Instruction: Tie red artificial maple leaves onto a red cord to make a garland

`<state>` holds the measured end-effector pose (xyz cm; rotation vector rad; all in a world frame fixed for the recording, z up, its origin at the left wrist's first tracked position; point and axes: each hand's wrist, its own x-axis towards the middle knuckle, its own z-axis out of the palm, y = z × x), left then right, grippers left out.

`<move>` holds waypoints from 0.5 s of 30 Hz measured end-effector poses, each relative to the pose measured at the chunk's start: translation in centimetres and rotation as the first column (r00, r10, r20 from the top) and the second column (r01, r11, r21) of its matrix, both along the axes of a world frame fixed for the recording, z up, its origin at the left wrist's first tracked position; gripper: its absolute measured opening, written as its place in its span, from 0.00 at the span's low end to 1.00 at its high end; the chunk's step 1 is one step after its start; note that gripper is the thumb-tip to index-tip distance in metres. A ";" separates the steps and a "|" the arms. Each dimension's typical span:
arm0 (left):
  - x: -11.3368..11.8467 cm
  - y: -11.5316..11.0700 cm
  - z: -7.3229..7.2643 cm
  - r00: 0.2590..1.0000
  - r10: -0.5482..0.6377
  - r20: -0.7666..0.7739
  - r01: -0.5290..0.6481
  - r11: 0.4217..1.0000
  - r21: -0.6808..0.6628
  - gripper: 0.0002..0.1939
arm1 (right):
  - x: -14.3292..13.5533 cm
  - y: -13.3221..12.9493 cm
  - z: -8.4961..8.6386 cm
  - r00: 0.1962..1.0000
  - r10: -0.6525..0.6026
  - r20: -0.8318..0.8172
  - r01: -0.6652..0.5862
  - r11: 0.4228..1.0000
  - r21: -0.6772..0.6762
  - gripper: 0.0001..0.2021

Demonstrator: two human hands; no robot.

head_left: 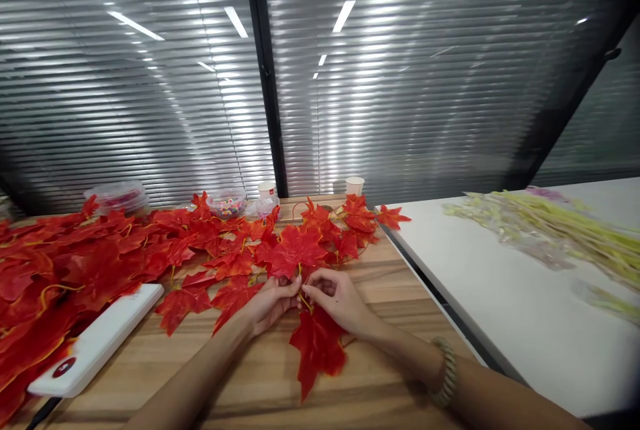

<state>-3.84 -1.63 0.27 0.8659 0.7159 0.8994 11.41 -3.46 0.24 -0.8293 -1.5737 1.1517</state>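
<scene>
My left hand (pixel 273 303) is closed, its thumb and fingers pinching the thin yellow stem of an artificial red maple leaf (pixel 296 251). The fingers of my right hand (pixel 340 298) pinch at the same stem, close beside the left fingertips. A second red maple leaf (pixel 320 345) hangs point-down below the hands, joined to a yellow stem (pixel 305 303). Just what lies between the fingertips is partly hidden. More leaves of the maple leaf garland (pixel 240 263) spread over the wooden table behind and left of my hands.
A white box-shaped device (pixel 107 340) with a black cable lies at left, partly under leaves. Plastic tubs (pixel 117 197), a bead container (pixel 227 205) and paper cups (pixel 355 185) stand along the back. Yellow-green strands (pixel 560 230) cover part of the white table (pixel 450 263) at right.
</scene>
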 end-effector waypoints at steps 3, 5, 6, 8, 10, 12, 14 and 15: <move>0.0 0.0 0.0 1.000 0.001 -0.010 -0.001 1.000 0.001 0.12 | 0.0 0.0 -0.1 1.000 0.000 0.005 0.000 1.000 0.003 0.07; 0.0 0.0 -0.1 1.000 0.009 -0.006 -0.009 1.000 -0.006 0.12 | 0.0 0.1 -0.2 1.000 0.001 0.011 -0.001 1.000 0.009 0.06; 0.0 0.0 -0.1 1.000 0.011 -0.003 -0.011 1.000 -0.008 0.13 | -0.1 0.1 -0.2 1.000 0.001 0.017 -0.001 1.000 0.013 0.06; 0.0 0.0 -0.1 1.000 0.015 -0.001 -0.015 1.000 -0.006 0.13 | -0.2 0.1 -0.2 1.000 -0.008 0.031 0.007 1.000 0.023 0.06; 0.0 0.0 0.0 1.000 0.018 -0.006 -0.018 1.000 -0.005 0.13 | -0.2 0.1 -0.2 0.999 -0.015 0.039 0.014 0.999 0.030 0.06; 0.0 -0.1 0.0 0.999 0.030 -0.010 -0.030 0.999 -0.012 0.13 | -0.2 0.1 -0.1 0.999 -0.020 0.046 0.018 0.999 0.036 0.06; 0.0 -0.1 0.0 0.999 0.042 -0.004 -0.042 0.999 -0.021 0.13 | -0.2 0.1 0.0 0.998 -0.023 0.052 0.021 0.999 0.045 0.06; 0.0 -0.1 0.0 0.999 0.045 0.000 -0.045 0.999 -0.025 0.13 | -0.2 0.0 0.0 0.998 -0.025 0.055 0.023 0.998 0.050 0.06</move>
